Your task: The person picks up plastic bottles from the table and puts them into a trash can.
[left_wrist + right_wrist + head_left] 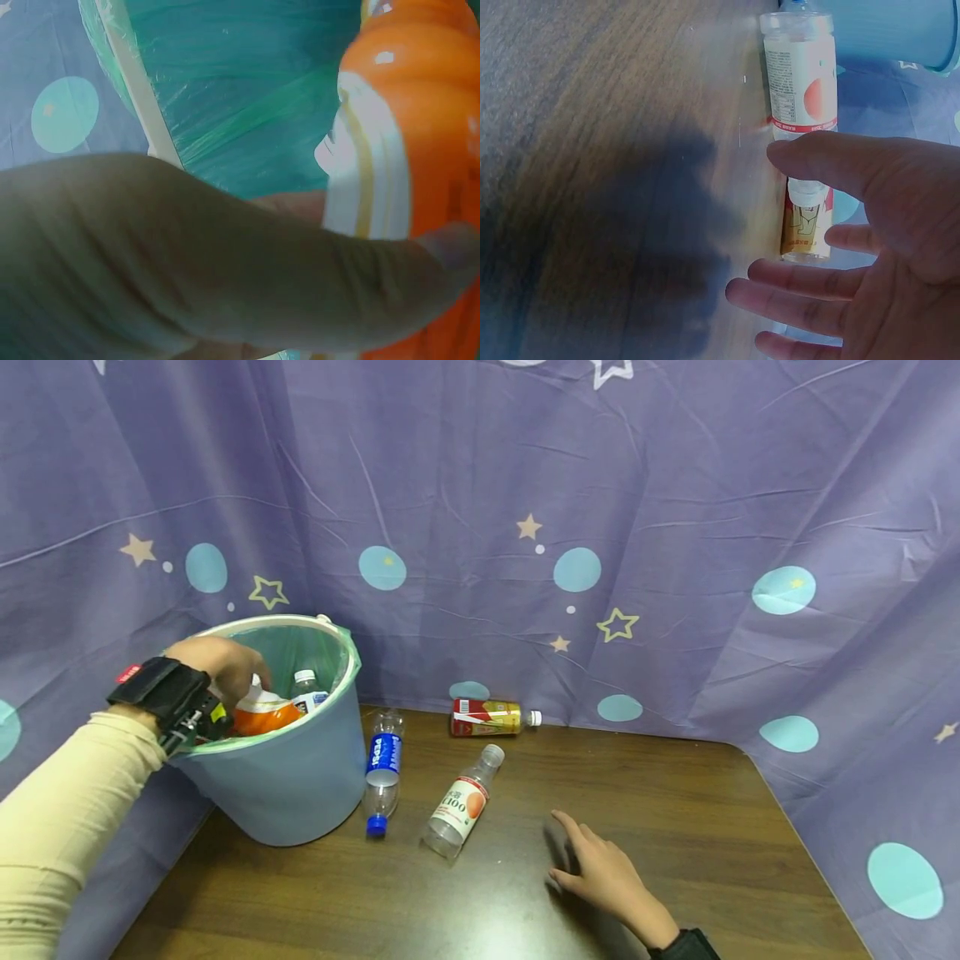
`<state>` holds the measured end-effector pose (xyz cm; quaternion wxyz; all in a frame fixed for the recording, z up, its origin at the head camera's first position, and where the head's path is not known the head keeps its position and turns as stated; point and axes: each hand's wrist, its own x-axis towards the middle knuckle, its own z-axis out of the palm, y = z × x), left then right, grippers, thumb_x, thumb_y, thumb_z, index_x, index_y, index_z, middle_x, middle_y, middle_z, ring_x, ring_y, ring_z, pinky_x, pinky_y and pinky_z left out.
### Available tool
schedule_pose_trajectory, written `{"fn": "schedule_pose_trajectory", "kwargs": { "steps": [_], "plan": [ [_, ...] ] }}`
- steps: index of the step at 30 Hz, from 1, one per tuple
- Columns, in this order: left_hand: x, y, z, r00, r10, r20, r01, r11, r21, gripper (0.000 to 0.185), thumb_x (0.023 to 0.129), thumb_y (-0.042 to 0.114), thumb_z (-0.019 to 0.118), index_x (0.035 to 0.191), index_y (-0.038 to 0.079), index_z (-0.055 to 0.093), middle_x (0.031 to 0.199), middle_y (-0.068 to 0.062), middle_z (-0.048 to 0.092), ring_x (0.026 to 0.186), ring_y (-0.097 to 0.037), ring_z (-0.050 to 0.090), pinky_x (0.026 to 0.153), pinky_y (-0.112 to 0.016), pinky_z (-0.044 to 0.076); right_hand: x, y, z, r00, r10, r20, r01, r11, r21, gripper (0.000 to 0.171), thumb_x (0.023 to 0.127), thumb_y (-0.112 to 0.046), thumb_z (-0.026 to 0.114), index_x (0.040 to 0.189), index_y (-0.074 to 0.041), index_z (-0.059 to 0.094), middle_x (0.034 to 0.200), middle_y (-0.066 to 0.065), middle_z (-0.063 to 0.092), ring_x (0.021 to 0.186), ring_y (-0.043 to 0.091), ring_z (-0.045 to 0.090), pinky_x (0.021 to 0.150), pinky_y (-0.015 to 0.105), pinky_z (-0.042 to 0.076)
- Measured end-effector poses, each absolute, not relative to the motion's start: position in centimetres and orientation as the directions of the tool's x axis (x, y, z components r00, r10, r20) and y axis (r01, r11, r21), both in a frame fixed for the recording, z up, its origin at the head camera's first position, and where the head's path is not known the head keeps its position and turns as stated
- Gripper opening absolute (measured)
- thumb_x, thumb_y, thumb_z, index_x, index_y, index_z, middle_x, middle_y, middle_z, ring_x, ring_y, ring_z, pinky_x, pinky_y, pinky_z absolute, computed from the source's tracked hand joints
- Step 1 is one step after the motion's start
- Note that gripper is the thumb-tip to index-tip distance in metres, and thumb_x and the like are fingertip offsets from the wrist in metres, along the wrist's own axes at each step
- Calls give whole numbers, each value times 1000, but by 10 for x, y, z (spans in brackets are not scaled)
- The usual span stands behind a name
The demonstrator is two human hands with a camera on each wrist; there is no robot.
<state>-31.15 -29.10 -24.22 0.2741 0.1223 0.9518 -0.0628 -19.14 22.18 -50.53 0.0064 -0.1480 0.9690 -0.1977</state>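
1. Head view: left hand [217, 664] sits over the rim of the blue bucket [288, 777] at the far left of the wooden table [675, 827], fingers curled round an orange bottle [262, 714] that is partly inside the bucket. The bucket wall cuts off the bottle's lower part. A second, clear bottle [307, 689] shows only its cap and shoulder behind it. Right hand [603, 877] hovers low over the table at the near right, fingers spread and holding nothing; its wrist is cut off by the frame edge. Between the hands lie a Pepsi bottle [381, 772] just beside the bucket, a peach-labelled bottle [463, 802] next to it, and a gold-and-red bottle [491, 717] against the star-printed curtain [600, 527].

2. Left wrist view: a blurred thumb fills the near half, pressed on the orange bottle [405, 150]; the green bin liner [240, 90] is behind. The other fingers are hidden.

3. Right wrist view: the open right hand [870, 247] partly covers the neck of the peach-labelled bottle [799, 82] and the gold-and-red bottle [806, 229] beyond it.
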Motion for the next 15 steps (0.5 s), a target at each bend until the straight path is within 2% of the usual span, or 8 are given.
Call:
{"fn": "schedule_pose_trajectory", "kwargs": {
  "steps": [4,6,11,15],
  "plan": [
    [-315,-286,-245,-829,178,-530,236,971,-43,72,70,-3,85,136,-1,57,125,-26,61,101,-32,61,77,-40,58,-191,222,-506,-954,-297,42,-289,875,-387,87,75,-29,90,148,-12,47,97,8,66,74,18,62,59,37,50],
    [-315,-285,-245,-839,187,-511,251,966,-59,77,67,0,87,138,-1,56,124,-26,64,104,-33,60,80,-44,58,-191,222,-507,-953,-299,46,-293,876,-384,87,75,-29,90,148,-12,47,95,6,66,72,16,61,58,34,48],
    [-315,-282,-247,-830,242,-502,296,955,-29,76,65,-2,81,136,-4,55,115,-21,64,96,-29,58,79,-39,56,-190,222,-509,-951,-303,60,-303,879,-369,86,74,-30,91,147,-12,49,96,6,67,74,17,63,60,36,50],
    [-314,-279,-244,-826,261,-500,292,956,17,74,65,-3,75,136,-7,53,116,-23,62,93,-28,56,74,-34,54,-189,221,-509,-952,-304,42,-297,877,-377,87,74,-30,91,147,-11,48,97,7,67,76,19,63,62,38,51]
  ]
}}
